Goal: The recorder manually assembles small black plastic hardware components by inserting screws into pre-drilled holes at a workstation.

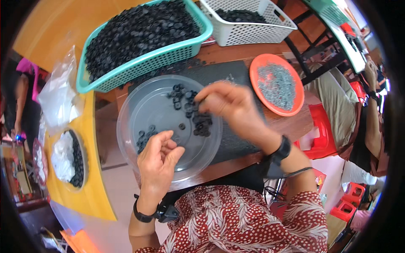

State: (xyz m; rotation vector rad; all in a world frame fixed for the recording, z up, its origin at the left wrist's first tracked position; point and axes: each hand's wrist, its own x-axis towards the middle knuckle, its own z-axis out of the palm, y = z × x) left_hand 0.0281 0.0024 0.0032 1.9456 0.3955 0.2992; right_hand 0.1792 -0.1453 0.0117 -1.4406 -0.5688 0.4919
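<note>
A round clear plastic tub [147, 109] sits before me with small black ring-like pieces [202, 122] heaped on its right side. More dark pieces [145, 135] lie at its left, and a single black ring [182, 126] is near the middle. My left hand [158, 158] hovers over the tub's near left rim beside the left pieces, fingers curled and thumb apart, with nothing visible in it. Above the right-hand heap, my right hand [228, 104] has its fingertips pinched together. Slight blur and the fingers hide what it holds, if anything.
Behind the tub stands a teal basket [147, 62] full of black pieces, beside a white basket [253, 38] with more. An orange plate [257, 90] of thin metal pins lies right, on the brown table [280, 126]. To the left are plastic bags [59, 99] and a bowl [85, 168].
</note>
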